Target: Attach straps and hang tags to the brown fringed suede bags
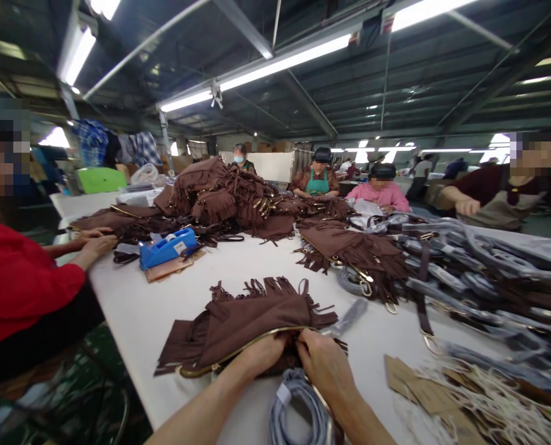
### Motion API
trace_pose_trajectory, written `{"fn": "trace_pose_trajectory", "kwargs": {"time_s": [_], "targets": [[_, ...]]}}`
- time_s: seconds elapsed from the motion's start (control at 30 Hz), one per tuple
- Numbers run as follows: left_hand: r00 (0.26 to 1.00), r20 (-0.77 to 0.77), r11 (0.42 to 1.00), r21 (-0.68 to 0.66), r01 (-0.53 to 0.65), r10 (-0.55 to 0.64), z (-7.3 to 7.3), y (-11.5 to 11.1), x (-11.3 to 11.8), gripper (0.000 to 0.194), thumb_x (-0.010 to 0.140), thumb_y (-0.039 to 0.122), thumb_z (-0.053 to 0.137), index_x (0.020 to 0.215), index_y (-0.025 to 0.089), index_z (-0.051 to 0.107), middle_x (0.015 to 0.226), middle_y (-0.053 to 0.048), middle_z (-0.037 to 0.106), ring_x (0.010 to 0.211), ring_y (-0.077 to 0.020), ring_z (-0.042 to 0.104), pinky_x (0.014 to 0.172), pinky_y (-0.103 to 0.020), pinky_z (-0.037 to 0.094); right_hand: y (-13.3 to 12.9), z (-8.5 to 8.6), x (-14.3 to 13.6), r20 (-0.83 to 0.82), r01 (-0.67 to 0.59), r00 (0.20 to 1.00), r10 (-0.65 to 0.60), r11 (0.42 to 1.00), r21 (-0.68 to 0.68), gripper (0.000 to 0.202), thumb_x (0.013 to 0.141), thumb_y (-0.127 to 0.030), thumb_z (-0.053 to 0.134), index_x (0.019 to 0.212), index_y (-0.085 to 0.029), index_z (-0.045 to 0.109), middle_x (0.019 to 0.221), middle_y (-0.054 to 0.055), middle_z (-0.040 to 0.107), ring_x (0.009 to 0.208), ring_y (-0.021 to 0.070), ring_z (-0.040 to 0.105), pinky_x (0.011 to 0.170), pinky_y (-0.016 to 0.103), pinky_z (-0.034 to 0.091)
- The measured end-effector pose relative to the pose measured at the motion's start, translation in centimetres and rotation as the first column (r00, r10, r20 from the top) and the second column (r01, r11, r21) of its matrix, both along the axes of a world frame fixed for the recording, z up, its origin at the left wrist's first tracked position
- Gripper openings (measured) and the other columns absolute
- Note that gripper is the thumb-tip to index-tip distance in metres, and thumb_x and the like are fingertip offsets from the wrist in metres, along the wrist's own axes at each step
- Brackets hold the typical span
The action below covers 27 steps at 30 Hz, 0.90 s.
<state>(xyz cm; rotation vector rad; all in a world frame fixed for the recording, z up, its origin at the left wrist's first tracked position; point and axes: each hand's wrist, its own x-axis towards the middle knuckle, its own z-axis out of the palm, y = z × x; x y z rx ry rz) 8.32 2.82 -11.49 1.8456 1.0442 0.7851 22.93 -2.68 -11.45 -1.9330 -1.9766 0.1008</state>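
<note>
A brown fringed bag [257, 315] lies on the white table in front of me, its gold zipper open along the near side. My left hand [269, 353] reaches in through the zipper opening, and its fingers are hidden in the bag. My right hand [324, 358] pinches the bag's edge near the right end of the zipper, thumb and fingers closed. Just below the hands lies a coiled strap in grey wrapping [280, 411], partly covered by my right wrist. Another wrapped grey piece [349, 318] sticks out beyond the bag's right end.
A blue tape dispenser [168, 248] stands back left, beside the hands of a person in a red sleeve [25, 281]. A heap of brown fringed bags [220, 198] rises behind. Wrapped straps [470, 266] spread on the right. Brown tags with white strings [424, 386] lie front right.
</note>
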Motion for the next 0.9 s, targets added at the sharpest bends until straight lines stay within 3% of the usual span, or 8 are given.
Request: {"fn": "trace_pose_trajectory", "kwargs": {"time_s": [0.23, 0.33, 0.4, 0.47, 0.53, 0.63, 0.73, 0.9], "targets": [[0.988, -0.154, 0.98, 0.199, 0.003, 0.029, 1.0, -0.9, 0.2, 0.032, 0.09, 0.029, 0.041, 0.109, 0.024, 0.067, 0.112, -0.005, 0.069, 0.115, -0.0267, 0.054, 0.108, -0.038, 0.033, 0.1, -0.1, 1.1, -0.068, -0.097, 0.992, 0.102, 0.993, 0.071, 0.024, 0.092, -0.012, 0.04, 0.089, -0.017, 0.064, 0.092, 0.009, 0.071, 0.089, 0.0219, 0.066, 0.074, 0.029, 0.042], [0.977, -0.205, 0.977, 0.188, 0.096, -0.057, 2.4, -2.1, -0.5, 0.027, 0.091, 0.026, 0.04, 0.098, 0.022, 0.066, 0.103, -0.006, 0.068, 0.098, -0.0245, 0.058, 0.093, -0.034, 0.041, -0.1, 0.8, 2.0, -0.257, -0.151, 0.949, 0.185, 0.978, 0.144, 0.025, 0.092, -0.018, 0.038, 0.083, -0.018, 0.061, 0.082, 0.007, 0.069, 0.079, 0.0205, 0.064, 0.072, 0.03, 0.043], [0.963, -0.248, 0.968, 0.192, 0.158, -0.108, 3.3, -2.9, -1.1, 0.022, 0.089, 0.023, 0.041, 0.085, 0.02, 0.063, 0.089, -0.005, 0.066, 0.083, -0.0215, 0.057, 0.08, -0.031, 0.042, -0.3, 1.5, 2.4, -0.497, -0.161, 0.842, 0.208, 0.978, 0.136, 0.025, 0.091, -0.027, 0.041, 0.074, -0.02, 0.058, 0.065, 0.002, 0.063, 0.064, 0.0177, 0.06, 0.066, 0.029, 0.043], [0.971, -0.208, 0.961, 0.224, 0.163, -0.117, 4.1, -3.6, -1.3, 0.017, 0.085, 0.02, 0.044, 0.075, 0.019, 0.057, 0.08, -0.003, 0.061, 0.078, -0.0188, 0.053, 0.074, -0.029, 0.039, -0.4, 2.2, 2.4, -0.727, -0.163, 0.665, 0.173, 0.983, 0.085, 0.026, 0.089, -0.038, 0.048, 0.072, -0.02, 0.056, 0.054, -0.003, 0.056, 0.05, 0.013, 0.052, 0.055, 0.025, 0.04], [0.992, -0.052, 0.973, 0.195, 0.125, -0.117, 4.4, -3.9, -1.1, 0.013, 0.083, 0.02, 0.046, 0.072, 0.019, 0.054, 0.08, -0.002, 0.059, 0.078, -0.0168, 0.051, 0.073, -0.027, 0.038, -0.4, 2.7, 2.2, -0.884, -0.177, 0.454, 0.113, 0.984, 0.035, 0.032, 0.085, -0.051, 0.054, 0.076, -0.02, 0.055, 0.049, -0.007, 0.05, 0.04, 0.0085, 0.038, 0.043, 0.022, 0.03], [0.967, 0.217, 0.989, -0.039, 0.143, -0.131, 4.2, -4.0, -0.1, 0.011, 0.078, 0.024, 0.05, 0.07, 0.018, 0.052, 0.069, 0.0, 0.056, 0.066, -0.0128, 0.047, 0.063, -0.024, 0.035, -0.4, 2.9, 1.6, -0.974, -0.189, 0.221, 0.051, 0.982, 0.008, 0.042, 0.078, -0.062, 0.06, 0.083, -0.021, 0.054, 0.047, -0.011, 0.044, 0.036, 0.0052, 0.025, 0.037, 0.019, 0.016], [0.929, 0.346, 0.954, -0.212, 0.211, -0.128, 3.5, -4.0, 1.0, 0.01, 0.069, 0.026, 0.055, 0.068, 0.017, 0.053, 0.058, 0.003, 0.052, 0.054, -0.0097, 0.041, 0.054, -0.022, 0.03, -0.2, 2.3, 1.1, -0.983, -0.159, 0.168, 0.068, 0.986, 0.041, 0.046, 0.075, -0.064, 0.064, 0.086, -0.021, 0.054, 0.051, -0.011, 0.045, 0.036, 0.0038, 0.026, 0.036, 0.017, 0.016], [0.9, 0.41, 0.913, -0.293, 0.284, -0.148, 3.1, -4.2, 2.0, 0.015, 0.058, 0.024, 0.056, 0.066, 0.013, 0.062, 0.059, 0.001, 0.059, 0.046, -0.0078, 0.043, 0.047, -0.021, 0.031, 0.6, 0.8, 0.8, -0.98, -0.186, 0.174, 0.098, 0.98, 0.065, 0.052, 0.069, -0.067, 0.069, 0.086, -0.02, 0.058, 0.052, -0.01, 0.047, 0.035, 0.0025, 0.027, 0.034, 0.016, 0.015]]}}
